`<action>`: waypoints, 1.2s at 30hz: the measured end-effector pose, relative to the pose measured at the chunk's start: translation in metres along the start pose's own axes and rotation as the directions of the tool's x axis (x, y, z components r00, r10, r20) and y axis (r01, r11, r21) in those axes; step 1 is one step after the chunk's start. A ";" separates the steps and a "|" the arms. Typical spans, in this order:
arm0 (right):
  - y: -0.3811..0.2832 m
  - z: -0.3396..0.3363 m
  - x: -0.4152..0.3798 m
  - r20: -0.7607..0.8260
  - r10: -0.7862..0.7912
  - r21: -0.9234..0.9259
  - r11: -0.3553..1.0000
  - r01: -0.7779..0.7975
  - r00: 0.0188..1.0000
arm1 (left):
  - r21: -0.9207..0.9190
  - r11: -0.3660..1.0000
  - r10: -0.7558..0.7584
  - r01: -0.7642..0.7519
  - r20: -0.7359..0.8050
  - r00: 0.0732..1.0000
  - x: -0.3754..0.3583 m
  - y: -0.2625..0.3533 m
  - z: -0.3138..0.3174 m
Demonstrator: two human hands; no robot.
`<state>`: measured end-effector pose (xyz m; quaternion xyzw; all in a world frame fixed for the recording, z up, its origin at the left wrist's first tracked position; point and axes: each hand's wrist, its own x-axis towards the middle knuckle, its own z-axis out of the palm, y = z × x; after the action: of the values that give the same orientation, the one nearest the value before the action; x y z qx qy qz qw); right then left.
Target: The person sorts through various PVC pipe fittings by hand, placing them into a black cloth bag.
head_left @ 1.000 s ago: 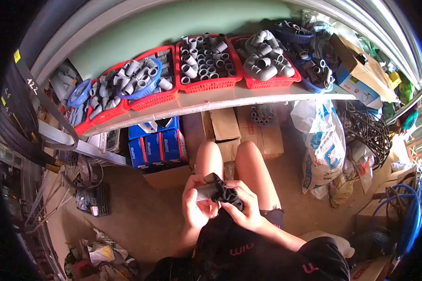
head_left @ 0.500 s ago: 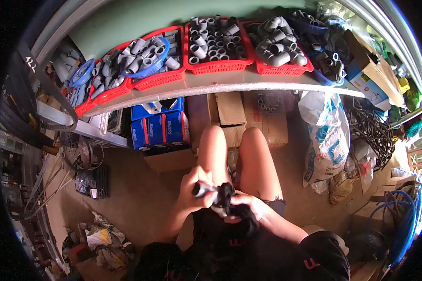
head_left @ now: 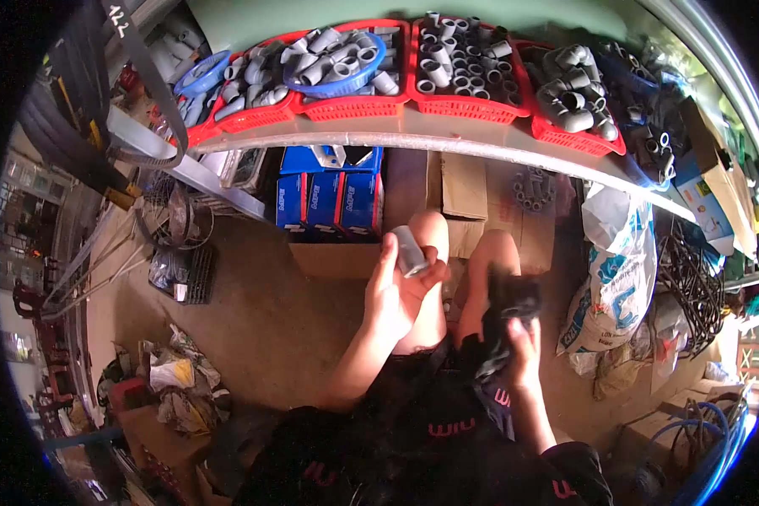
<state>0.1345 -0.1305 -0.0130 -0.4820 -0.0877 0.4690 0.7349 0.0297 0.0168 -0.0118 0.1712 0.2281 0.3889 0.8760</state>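
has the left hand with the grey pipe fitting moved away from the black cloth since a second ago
Yes. The left hand has lifted the grey pipe fitting off the black cloth, up the thigh toward the knee; the right hand keeps the cloth.

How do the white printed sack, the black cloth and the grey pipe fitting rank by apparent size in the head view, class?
1. White printed sack, largest.
2. Black cloth, held by the right hand.
3. Grey pipe fitting, in the left hand, smallest.
The cloth and fitting sit nearer the camera, so true sizes are unsure.

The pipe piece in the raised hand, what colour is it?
Grey. The pipe piece shows best in the head view, held in the left hand.
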 end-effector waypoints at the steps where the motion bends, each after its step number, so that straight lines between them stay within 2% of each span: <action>1: -0.003 -0.005 0.000 0.046 -0.088 -0.070 0.993 0.091 0.995 | -0.001 0.999 -0.053 0.054 0.153 0.987 0.002 0.001 -0.008; 2: -0.007 -0.010 0.000 0.097 -0.172 -0.133 0.974 0.184 0.980 | 0.009 0.994 -0.105 0.108 0.301 0.948 0.003 0.003 -0.012; 3: -0.013 -0.018 0.004 0.245 -0.214 -0.225 0.936 0.270 0.946 | 0.205 0.973 -0.156 0.105 0.253 0.955 -0.003 0.001 -0.009; 4: -0.018 -0.006 0.004 0.274 -0.305 -0.207 0.907 0.366 0.912 | 0.326 0.937 -0.197 0.125 0.198 0.960 -0.012 0.000 -0.002; 5: -0.020 -0.006 0.010 0.413 -0.380 -0.349 0.773 0.530 0.828 | 0.410 0.898 -0.270 0.157 0.235 0.934 -0.019 -0.001 -0.001; 6: -0.027 0.003 0.017 0.612 -0.404 -0.463 0.514 0.722 0.680 | 0.492 0.852 -0.341 0.180 0.262 0.903 -0.023 -0.001 0.004; 7: -0.033 0.012 0.024 0.772 -0.404 -0.446 0.206 0.871 0.490 | 0.561 0.821 -0.313 0.101 0.295 0.903 -0.028 -0.004 0.018; 8: -0.021 0.017 0.019 0.710 -0.350 -0.525 0.316 0.790 0.611 | 0.550 0.834 -0.103 -0.045 0.236 0.966 -0.029 -0.018 0.015; 10: -0.019 0.018 0.019 0.695 -0.268 -0.628 0.226 0.745 0.667 | 0.392 0.899 -0.297 0.193 0.223 0.929 -0.027 -0.010 0.006; 12: -0.016 0.020 0.016 0.701 -0.267 -0.645 0.159 0.748 0.661 | 0.449 0.877 -0.249 0.171 0.120 0.961 -0.028 -0.022 -0.004; 13: -0.010 0.019 0.014 0.665 -0.288 -0.680 0.145 0.718 0.689 | 0.478 0.862 -0.228 0.169 0.067 0.971 -0.029 -0.032 -0.012; 14: -0.006 0.018 0.015 0.623 -0.285 -0.699 0.216 0.682 0.729 | 0.647 0.761 -0.057 -0.056 0.153 0.987 -0.027 -0.045 -0.022; 16: -0.001 0.018 0.018 0.535 -0.260 -0.721 0.356 0.595 0.804 | 0.690 0.661 0.139 -0.294 0.273 0.952 -0.028 -0.055 -0.028; 17: -0.002 0.022 0.019 0.467 -0.213 -0.757 0.405 0.512 0.858 | 0.746 0.570 0.179 -0.344 0.296 0.938 -0.029 -0.058 -0.032; 18: -0.007 0.032 0.020 0.396 -0.123 -0.771 0.493 0.402 0.910 | 0.812 0.330 0.336 -0.481 0.375 0.864 -0.025 -0.057 -0.036; 20: -0.010 0.032 0.026 0.317 -0.005 -0.815 0.510 0.275 0.948 | 0.881 0.014 0.186 -0.474 0.463 0.866 -0.023 -0.050 -0.050; 21: -0.008 0.031 0.028 0.334 -0.027 -0.798 0.523 0.299 0.942 | 0.879 0.028 0.146 -0.476 0.467 0.872 -0.023 -0.046 -0.048; 22: -0.003 0.026 0.031 0.336 0.003 -0.782 0.558 0.278 0.942 | 0.859 -0.065 0.109 -0.508 0.512 0.852 -0.022 -0.041 -0.051; 23: 0.004 0.019 0.035 0.341 0.032 -0.763 0.593 0.257 0.939 | 0.825 -0.051 0.234 -0.563 0.558 0.796 -0.021 -0.039 -0.047; 24: 0.012 0.015 0.040 0.351 0.058 -0.740 0.629 0.239 0.935 | 0.836 0.141 0.311 -0.531 0.472 0.825 -0.021 -0.042 -0.046; 25: 0.021 0.016 0.040 0.363 -0.031 -0.672 0.683 0.285 0.931 | 0.795 0.330 0.384 -0.508 0.379 0.842 -0.021 -0.043 -0.044; 26: 0.025 0.017 0.039 0.326 -0.079 -0.638 0.717 0.281 0.942 | 0.764 0.522 0.352 -0.379 0.212 0.912 -0.024 -0.042 -0.043; 27: 0.026 0.021 0.038 0.286 -0.126 -0.602 0.748 0.280 0.950 | 0.793 0.363 0.434 -0.489 0.321 0.842 -0.018 -0.045 -0.050; 28: 0.025 0.024 0.038 0.244 -0.171 -0.564 0.776 0.283 0.955 | 0.776 0.468 0.361 -0.424 0.270 0.893 -0.017 -0.047 -0.056; 29: 0.018 0.025 0.036 0.256 -0.162 -0.633 0.717 0.292 0.953 | 0.752 0.562 0.285 -0.345 0.216 0.934 -0.015 -0.048 -0.062; 30: 0.017 0.022 0.038 0.382 -0.265 -0.690 0.555 0.464 0.885 | 0.587 0.809 -0.020 -0.012 0.048 0.999 -0.024 -0.037 -0.057; 31: 0.017 0.016 0.042 0.512 -0.335 -0.706 0.361 0.609 0.791 | 0.330 0.877 -0.359 0.350 -0.033 0.933 -0.031 -0.029 -0.056; 32: 0.016 0.013 0.044 0.637 -0.367 -0.679 0.149 0.719 0.678 | 0.296 0.888 -0.415 0.352 0.186 0.891 -0.031 -0.024 -0.059; 33: 0.007 0.014 0.043 0.685 -0.372 -0.645 0.092 0.759 0.627 | 0.228 0.901 -0.412 0.370 0.178 0.893 -0.031 -0.023 -0.056; 34: 0.005 0.011 0.048 0.712 -0.402 -0.573 0.143 0.807 0.576 | 0.156 0.908 -0.413 0.389 0.171 0.895 -0.032 -0.024 -0.051; 35: 0.003 0.010 0.046 0.680 -0.359 -0.603 0.220 0.766 0.639 | 0.395 0.883 -0.337 0.255 0.154 0.929 -0.034 -0.022 -0.047; 36: 0.001 0.008 0.044 0.647 -0.311 -0.632 0.292 0.718 0.696 | 0.607 0.788 -0.256 0.108 0.163 0.953 -0.037 -0.019 -0.044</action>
<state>0.1534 -0.0919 -0.0235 -0.6123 -0.6107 0.1772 0.4699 -0.0042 -0.0180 -0.0475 0.4573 0.2471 0.1885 0.8332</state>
